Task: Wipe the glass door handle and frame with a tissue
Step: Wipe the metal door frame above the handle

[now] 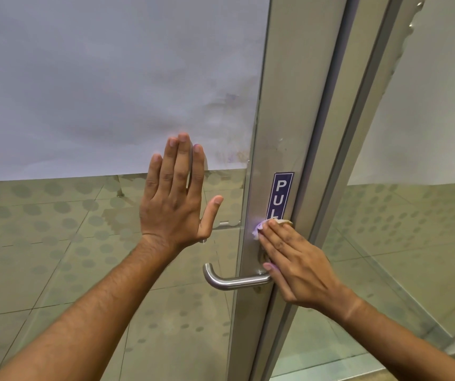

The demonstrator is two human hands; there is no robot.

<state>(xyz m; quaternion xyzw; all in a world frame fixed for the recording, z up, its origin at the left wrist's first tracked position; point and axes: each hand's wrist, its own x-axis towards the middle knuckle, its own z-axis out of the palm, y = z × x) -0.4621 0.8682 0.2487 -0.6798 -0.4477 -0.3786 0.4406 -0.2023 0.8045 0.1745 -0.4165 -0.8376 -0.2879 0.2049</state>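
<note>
The handle (232,280) lies just below the right hand (295,262) and its long axis runs sideways to the left. This hand is the nearer one; its flat fingers press the tissue (259,229) on the upright frame (289,119). The left hand (177,199) rests open on the glass (83,92), holding nothing.

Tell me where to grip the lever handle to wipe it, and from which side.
Grip the lever handle on its straight horizontal bar, with the hand coming from the front and wrapping over the top. Its free end curves back toward the glass at the left; the right hand covers the pivot end.
</note>
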